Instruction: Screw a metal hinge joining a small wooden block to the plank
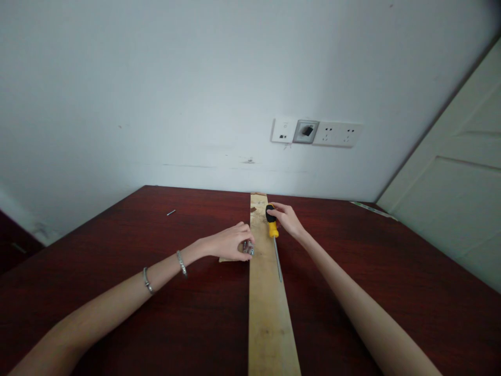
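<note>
A long pale wooden board (pixel 270 313) runs away from me down the middle of the table. My left hand (pixel 234 242) is curled at the board's left edge, its thumb and fingers around a small shiny metal piece (pixel 247 247); what kind of piece cannot be made out. Under this hand shows the edge of a pale flat piece (pixel 227 259). On the other side, my right hand (pixel 287 216) grips the black and yellow handle of a screwdriver (pixel 273 230). The screwdriver's shaft points back toward me over the board's right edge, its tip apart from the metal piece.
The dark red table (pixel 188 324) reaches to a white wall (pixel 176 94). A small metal screw or pin (pixel 171 212) lies at the back left. Sockets (pixel 336 134) sit on the wall, and a thin pale strip (pixel 373 210) lies near the white door (pixel 462 193).
</note>
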Tool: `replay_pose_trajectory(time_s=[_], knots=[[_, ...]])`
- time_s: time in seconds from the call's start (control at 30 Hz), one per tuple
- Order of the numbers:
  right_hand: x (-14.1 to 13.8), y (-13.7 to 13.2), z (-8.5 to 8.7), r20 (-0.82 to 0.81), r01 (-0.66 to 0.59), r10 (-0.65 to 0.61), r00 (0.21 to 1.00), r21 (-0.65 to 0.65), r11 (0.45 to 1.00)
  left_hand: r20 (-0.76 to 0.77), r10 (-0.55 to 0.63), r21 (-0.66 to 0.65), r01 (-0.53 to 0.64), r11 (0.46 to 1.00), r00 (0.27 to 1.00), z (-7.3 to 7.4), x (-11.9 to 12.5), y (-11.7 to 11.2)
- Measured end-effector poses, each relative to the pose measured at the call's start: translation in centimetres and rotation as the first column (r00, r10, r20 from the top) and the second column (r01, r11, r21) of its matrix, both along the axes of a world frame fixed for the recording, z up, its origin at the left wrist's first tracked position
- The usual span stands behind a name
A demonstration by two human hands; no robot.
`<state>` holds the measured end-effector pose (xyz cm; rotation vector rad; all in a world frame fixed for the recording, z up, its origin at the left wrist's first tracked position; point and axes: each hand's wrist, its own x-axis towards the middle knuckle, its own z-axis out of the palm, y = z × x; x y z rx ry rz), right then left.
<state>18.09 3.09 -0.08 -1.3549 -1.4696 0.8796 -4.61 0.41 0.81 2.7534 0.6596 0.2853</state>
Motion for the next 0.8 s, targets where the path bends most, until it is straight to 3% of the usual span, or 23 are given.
replay_pose_trajectory(time_s=[0.43,0.63,0.8], knots=[[0.0,0.1,-0.8,-0.040,-0.044,0.042,0.998,-0.049,0.998,0.036,0.070,0.076,-0.072,0.994,0.997,-0.9,0.8,-0.4],[0.0,0.1,-1.0,-0.031,-0.068,0.067,0.997,-0.048,0.997,-0.001,0.040,0.175,-0.039,0.984,0.999,-1.0,1.0,-0.7],[0.0,0.3,-1.2,-0.026,-0.063,0.062,0.998,-0.050,0.997,0.005,0.033,0.183,-0.033,0.982,0.999,-1.3,1.1,-0.7]])
